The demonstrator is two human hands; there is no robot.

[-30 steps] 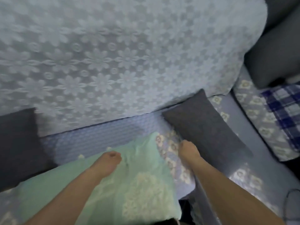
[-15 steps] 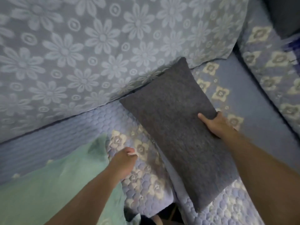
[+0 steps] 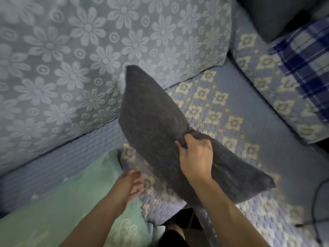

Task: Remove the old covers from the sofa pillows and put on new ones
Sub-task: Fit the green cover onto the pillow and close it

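A dark grey pillow is lifted off the sofa seat, tilted on edge, its far corner near the backrest. My right hand is shut on its upper edge, bunching the grey cover. My left hand hovers open, fingers spread, just below the pillow's left side, over the edge of a mint green pillow cover that lies on the seat at the lower left.
The sofa backrest wears a blue floral throw, and the seat a quilted patterned cover. A blue plaid cloth and another dark cushion sit on the right section. A black cable hangs at the right edge.
My right hand closed on the grey pillow's edge and lifted it off the seat towards me. My left hand left the green cover and opened below the pillow.
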